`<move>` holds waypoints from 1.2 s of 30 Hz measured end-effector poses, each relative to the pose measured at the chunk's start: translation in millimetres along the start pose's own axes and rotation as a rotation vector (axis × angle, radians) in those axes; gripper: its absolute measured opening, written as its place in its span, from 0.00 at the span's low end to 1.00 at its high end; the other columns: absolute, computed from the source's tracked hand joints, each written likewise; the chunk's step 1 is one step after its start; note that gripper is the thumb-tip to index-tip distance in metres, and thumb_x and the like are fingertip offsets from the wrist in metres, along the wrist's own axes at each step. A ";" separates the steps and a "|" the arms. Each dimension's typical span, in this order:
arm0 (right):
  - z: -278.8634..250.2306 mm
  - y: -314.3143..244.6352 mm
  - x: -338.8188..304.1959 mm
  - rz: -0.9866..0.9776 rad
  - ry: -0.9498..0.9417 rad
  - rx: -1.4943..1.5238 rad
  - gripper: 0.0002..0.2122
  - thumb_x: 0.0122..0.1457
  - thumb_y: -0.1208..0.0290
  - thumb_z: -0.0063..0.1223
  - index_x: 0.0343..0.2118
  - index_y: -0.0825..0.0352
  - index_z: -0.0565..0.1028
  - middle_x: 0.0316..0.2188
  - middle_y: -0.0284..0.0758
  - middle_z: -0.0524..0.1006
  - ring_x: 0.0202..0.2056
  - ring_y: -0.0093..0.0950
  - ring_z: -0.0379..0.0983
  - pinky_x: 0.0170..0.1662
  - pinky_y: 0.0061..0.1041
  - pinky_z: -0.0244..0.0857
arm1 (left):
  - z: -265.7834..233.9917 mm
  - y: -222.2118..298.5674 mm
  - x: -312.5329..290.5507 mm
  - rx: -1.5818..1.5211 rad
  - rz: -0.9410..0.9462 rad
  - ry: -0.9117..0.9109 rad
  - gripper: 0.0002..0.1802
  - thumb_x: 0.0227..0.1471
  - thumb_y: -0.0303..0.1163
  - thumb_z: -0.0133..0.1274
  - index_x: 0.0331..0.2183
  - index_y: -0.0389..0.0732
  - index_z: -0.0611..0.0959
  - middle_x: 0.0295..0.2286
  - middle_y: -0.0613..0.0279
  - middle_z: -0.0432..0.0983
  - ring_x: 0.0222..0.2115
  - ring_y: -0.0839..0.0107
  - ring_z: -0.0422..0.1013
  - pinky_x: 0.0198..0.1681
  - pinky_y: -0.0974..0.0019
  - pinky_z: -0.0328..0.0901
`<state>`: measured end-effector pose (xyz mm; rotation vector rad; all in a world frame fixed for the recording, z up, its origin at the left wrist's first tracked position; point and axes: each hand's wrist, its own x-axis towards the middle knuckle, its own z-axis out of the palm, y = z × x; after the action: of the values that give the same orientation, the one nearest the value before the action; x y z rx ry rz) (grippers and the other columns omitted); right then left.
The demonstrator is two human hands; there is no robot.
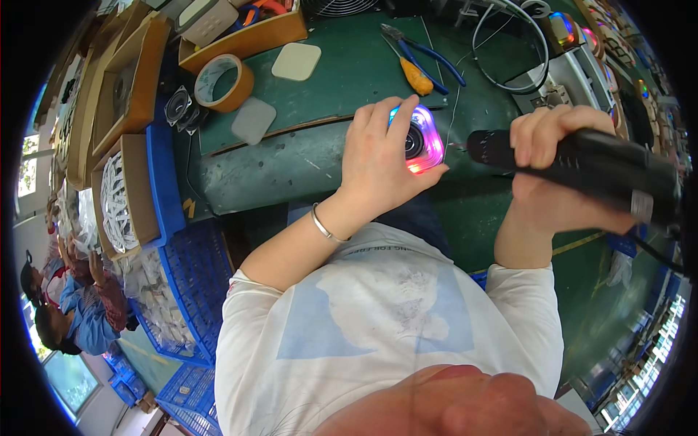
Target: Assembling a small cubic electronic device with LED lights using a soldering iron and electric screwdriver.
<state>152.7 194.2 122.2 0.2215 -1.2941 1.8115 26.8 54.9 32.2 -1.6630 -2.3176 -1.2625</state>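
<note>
My left hand [382, 152] is closed round a small square speaker [434, 139] near the front edge of the green bench. Its rim glows pink, purple, red and blue, and a round black cone shows in the middle. My right hand [556, 156] grips a black corded electric screwdriver [603, 163], lying nearly level. The screwdriver's nose points left at the speaker, with a small gap between them. Motion blurs its rear end.
Beyond my hands lie blue-handled pliers [429, 62] and an orange-handled tool [416, 76]. A tape roll [243, 83], a cream square cover [297, 61] and a grey one [254, 120] are at left. A blue crate [193, 291] stands left of me; lit speakers [563, 27] sit far right.
</note>
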 end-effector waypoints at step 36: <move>8.7 25.8 1.5 0.098 0.083 -0.036 0.35 0.56 0.34 0.30 0.30 0.71 0.69 0.15 0.35 0.68 0.17 0.28 0.65 0.23 0.26 0.62 | -3.7 -8.8 -2.4 -0.076 0.043 -0.031 0.44 0.32 0.39 0.71 0.52 0.35 0.71 0.47 0.49 0.65 0.47 0.51 0.63 0.51 0.54 0.61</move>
<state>130.1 185.8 109.3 0.0629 -1.2975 1.8579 19.3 49.8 28.4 -1.7573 -2.2658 -1.3416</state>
